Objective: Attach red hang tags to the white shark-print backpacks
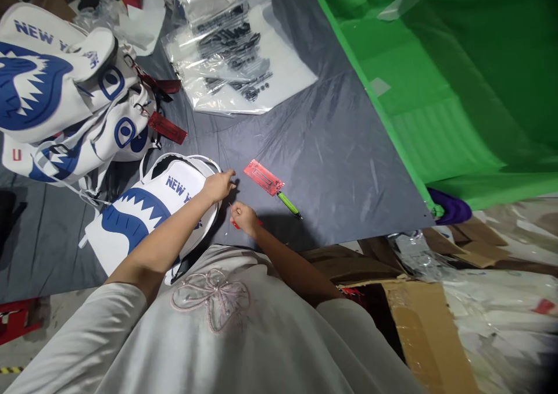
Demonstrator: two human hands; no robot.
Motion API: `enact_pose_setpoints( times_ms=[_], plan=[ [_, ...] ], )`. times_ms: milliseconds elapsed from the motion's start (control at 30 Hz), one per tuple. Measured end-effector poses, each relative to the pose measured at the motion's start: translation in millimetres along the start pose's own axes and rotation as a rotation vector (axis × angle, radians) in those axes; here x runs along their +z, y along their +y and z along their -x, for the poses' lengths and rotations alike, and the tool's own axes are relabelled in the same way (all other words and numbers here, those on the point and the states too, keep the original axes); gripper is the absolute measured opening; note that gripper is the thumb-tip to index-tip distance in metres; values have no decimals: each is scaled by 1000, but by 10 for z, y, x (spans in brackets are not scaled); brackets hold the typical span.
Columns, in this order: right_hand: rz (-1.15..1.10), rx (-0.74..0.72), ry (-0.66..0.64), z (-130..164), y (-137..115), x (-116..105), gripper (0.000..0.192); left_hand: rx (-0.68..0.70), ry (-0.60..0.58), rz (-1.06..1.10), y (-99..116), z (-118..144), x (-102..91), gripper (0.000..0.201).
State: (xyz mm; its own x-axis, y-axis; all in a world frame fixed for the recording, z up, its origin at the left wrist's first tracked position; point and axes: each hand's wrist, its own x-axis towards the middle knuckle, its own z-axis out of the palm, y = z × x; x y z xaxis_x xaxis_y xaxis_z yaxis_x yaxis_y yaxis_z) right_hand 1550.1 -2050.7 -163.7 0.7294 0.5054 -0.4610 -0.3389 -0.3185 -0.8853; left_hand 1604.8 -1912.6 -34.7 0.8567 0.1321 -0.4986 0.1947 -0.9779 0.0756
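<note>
White bag (148,208) beside left fingers (228,176), grip unclear; right fingers (238,212) tight on red tag (236,225); green pen (288,204) nearby

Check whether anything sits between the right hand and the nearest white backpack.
Nothing visible blocks it: grey cloth shows between the right hand and the white backpack. The left forearm crosses above the backpack, though.

green sheet (462,86), upper right | cardboard box (425,324), lower right

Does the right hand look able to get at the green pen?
Probably yes: the green pen lies in the open near the right hand, though that hand seems to hold a red item.
</note>
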Motion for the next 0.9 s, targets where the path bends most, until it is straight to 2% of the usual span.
enact_pose_setpoints(
  times_ms=[100,167,367,467,600,767,900],
  plan=[
    [-2,50,54,242,117,-357,9,84,51,-2,155,-41,49,37],
    [-12,65,128,362,172,-583,16,141,52,7,290,-163,127,36],
    [-55,76,415,536,223,-1051,19,284,-15,18,712,-642,525,62],
    [-90,92,488,616,236,-1174,32,322,-57,0,797,-674,730,70],
    [-144,93,512,672,237,-1262,43,198,-32,-46,722,-504,883,70],
    [-207,85,471,631,127,-1303,38,171,-9,-25,662,-368,914,44],
    [-213,105,400,650,-6,-1313,36,117,30,93,709,-385,819,44]
  ],
)
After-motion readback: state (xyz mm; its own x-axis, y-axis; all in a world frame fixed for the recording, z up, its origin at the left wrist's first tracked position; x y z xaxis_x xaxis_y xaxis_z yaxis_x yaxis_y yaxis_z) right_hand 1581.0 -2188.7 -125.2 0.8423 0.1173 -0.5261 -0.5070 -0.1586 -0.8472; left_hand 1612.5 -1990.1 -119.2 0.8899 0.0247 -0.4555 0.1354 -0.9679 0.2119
